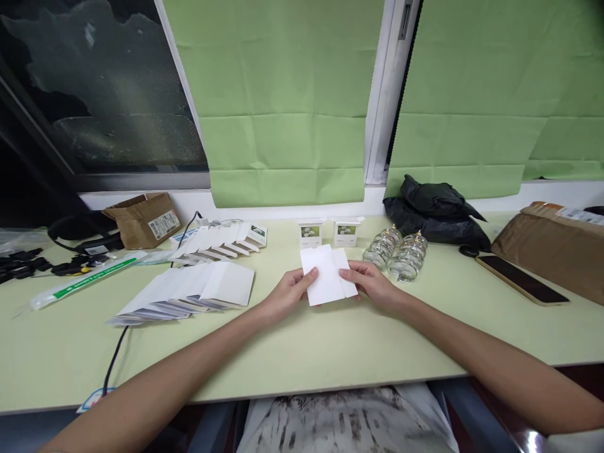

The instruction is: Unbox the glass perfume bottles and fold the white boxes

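Note:
A flat white folding carton point(325, 280) is held up over the table in front of me. My left hand point(289, 292) grips its left edge, thumb on top. On the other edge, my right hand point(375, 286) pinches a narrow side panel; the fingers of both hands are partly hidden behind the card. Just beyond stand two small white boxes with green pictures, a left box point(310, 233) and a right box point(346, 233). Right of them lie two stacks of clear glass jars, a nearer stack point(408, 257) and a farther stack point(383, 246).
Fanned white cartons point(189, 286) lie at the left, with another row of cartons point(221, 239) behind. An open brown box point(144, 220) and a green-striped plastic packet point(89, 280) are farther left. At right are black bags point(434, 214), a phone point(521, 280) and a large brown parcel point(557, 248).

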The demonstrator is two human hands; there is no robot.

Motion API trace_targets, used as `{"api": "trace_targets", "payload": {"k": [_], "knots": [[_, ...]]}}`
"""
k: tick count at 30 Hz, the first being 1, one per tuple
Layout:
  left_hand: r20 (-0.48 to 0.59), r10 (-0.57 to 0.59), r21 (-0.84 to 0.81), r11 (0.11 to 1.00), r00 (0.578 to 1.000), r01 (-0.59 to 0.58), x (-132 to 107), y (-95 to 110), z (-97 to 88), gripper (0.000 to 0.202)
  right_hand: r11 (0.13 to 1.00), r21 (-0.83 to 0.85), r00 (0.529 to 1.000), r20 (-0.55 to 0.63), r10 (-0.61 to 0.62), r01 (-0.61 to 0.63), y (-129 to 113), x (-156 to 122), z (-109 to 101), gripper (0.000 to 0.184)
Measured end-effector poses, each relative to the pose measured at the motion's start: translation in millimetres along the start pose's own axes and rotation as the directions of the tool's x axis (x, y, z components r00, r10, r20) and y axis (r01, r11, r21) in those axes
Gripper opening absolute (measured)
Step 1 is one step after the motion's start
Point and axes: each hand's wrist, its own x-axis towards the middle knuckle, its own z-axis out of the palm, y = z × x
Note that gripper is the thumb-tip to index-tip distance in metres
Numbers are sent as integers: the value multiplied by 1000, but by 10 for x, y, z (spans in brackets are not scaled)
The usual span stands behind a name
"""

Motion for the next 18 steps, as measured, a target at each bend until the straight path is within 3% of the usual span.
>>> {"api": "trace_targets", "payload": {"k": [6,14,18], "knots": [[-33,22,87,996,999,-19,0,19,-28,49,1000,-9,997,-80,-22,21,3,20,11,42],[195,-4,-133,991,981,31,-13,6,0,52,998,-59,988,-155,-12,3,56,67,-23,45],[157,39,2,999,987,-40,0,11,-38,47,991,-124,975,-208,-73,48,65,80,-10,43]]}}
